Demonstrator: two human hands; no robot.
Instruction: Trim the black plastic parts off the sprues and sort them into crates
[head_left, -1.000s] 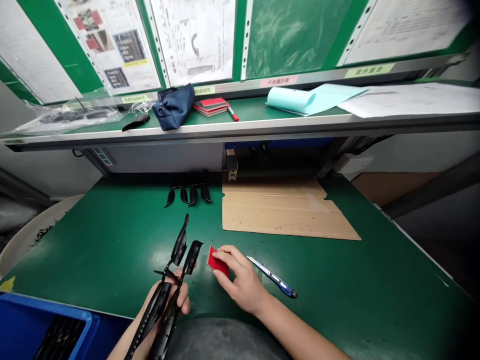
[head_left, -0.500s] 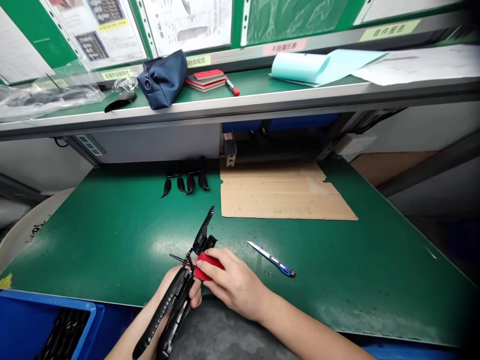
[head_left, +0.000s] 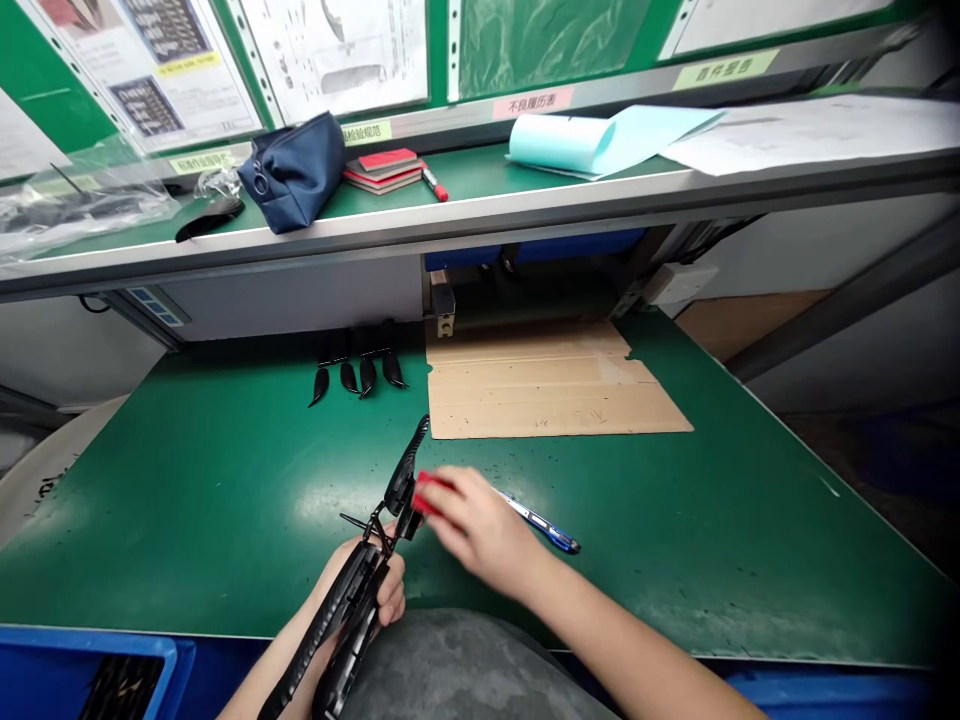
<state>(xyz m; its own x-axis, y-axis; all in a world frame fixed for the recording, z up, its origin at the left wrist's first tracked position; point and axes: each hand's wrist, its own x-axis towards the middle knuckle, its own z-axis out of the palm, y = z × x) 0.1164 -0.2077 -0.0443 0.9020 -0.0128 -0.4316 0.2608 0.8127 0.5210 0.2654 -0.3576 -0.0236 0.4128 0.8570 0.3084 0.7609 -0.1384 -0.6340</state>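
My left hand (head_left: 390, 590) is closed round a black moulded plastic piece (head_left: 345, 610), whose long curved parts are joined by thin bars. The piece tilts up and away from me, with one ribbed arm (head_left: 406, 465) at its far end. Pinched in my right hand (head_left: 480, 525) is a small red pad (head_left: 433, 494), close against the upper part of the black piece. Motion blurs the right fingertips, and I cannot tell whether the pad touches the plastic. Beside my right hand a blue utility knife (head_left: 551, 530) lies on the green table.
Several black curved parts (head_left: 360, 370) lie at the back left, near a flat cardboard sheet (head_left: 555, 395). Above runs a shelf with a navy pouch (head_left: 296, 175), red-topped pads (head_left: 384, 168) and a red marker (head_left: 435, 184). A blue bin (head_left: 169, 660) stands front left.
My right hand has moved up and slightly right with the red pad, along the black piece. My left hand keeps its grip. The whole view has shifted a little.
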